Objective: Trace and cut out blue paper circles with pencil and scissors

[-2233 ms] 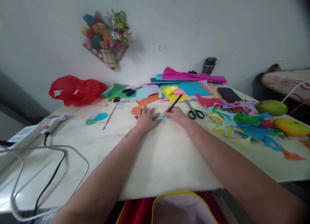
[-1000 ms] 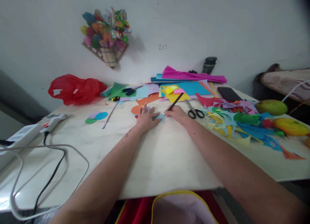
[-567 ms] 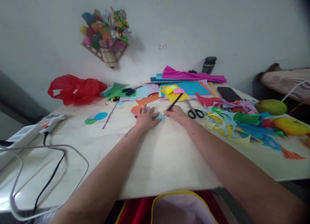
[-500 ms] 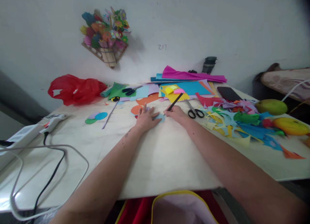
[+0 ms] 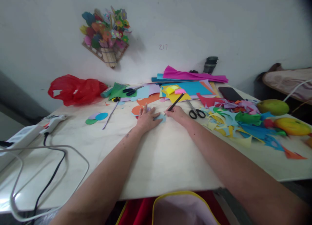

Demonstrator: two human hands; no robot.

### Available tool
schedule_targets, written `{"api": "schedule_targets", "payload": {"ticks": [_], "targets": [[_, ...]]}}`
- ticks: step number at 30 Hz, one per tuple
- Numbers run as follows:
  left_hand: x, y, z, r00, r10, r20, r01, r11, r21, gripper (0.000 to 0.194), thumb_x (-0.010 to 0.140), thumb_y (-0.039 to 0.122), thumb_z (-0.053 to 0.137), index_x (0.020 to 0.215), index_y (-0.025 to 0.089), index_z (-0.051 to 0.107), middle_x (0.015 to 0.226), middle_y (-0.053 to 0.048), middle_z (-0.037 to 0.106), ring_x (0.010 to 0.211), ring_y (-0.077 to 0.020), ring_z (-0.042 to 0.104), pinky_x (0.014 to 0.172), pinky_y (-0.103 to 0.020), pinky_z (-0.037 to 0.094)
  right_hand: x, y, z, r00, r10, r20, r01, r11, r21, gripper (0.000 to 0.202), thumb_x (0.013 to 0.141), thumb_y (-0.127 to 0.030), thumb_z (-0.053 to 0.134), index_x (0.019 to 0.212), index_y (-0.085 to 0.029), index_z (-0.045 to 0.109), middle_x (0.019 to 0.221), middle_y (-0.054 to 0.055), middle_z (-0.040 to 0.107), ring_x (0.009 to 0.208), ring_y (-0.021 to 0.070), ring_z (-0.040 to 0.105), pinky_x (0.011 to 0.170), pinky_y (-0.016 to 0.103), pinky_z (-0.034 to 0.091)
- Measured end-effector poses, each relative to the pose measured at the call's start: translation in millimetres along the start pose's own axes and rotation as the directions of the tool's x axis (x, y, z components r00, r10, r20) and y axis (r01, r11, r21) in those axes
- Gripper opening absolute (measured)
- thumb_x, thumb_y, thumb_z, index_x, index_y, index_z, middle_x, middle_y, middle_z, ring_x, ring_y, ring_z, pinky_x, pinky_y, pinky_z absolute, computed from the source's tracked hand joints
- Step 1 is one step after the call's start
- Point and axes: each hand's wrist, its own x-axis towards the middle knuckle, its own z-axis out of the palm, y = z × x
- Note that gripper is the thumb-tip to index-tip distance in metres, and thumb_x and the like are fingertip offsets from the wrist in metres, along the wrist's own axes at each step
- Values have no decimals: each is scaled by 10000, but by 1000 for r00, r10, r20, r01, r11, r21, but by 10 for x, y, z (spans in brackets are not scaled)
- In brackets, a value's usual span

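Observation:
My left hand (image 5: 147,118) lies flat with its fingers spread, its fingertips on a small light blue paper piece (image 5: 161,118). My right hand (image 5: 177,113) is closed round a dark pencil (image 5: 176,101), whose lower tip meets the right edge of that paper. An orange paper circle (image 5: 136,110) lies just left of my left hand, with a bit of red paper partly hidden beneath the fingers. Scissors with black handles (image 5: 197,113) rest on the table to the right of my right hand.
Paper scraps (image 5: 248,119), mangoes (image 5: 292,126) and a phone (image 5: 230,93) lie right. Coloured sheets (image 5: 195,88) lie behind. At left are paper circles (image 5: 101,116), a red bag (image 5: 75,90), a power strip (image 5: 23,139) and looping cables. A second pair of scissors (image 5: 130,91) lies on green paper.

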Motion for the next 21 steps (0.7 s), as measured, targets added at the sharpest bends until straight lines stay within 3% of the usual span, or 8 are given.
{"api": "schedule_targets", "payload": {"ticks": [21], "targets": [[-11,21,-24,1000,-6,10,6,1000,0,490,776,599,374,1197,390,514,1384,73,362,1337,-314,48,1055,-522,81,-23,-48,-9,1000,12,13,-11,999,-52,159,679,-291,596,686,-133,583,599,16,586,589,127,549,568,235,414]]}}
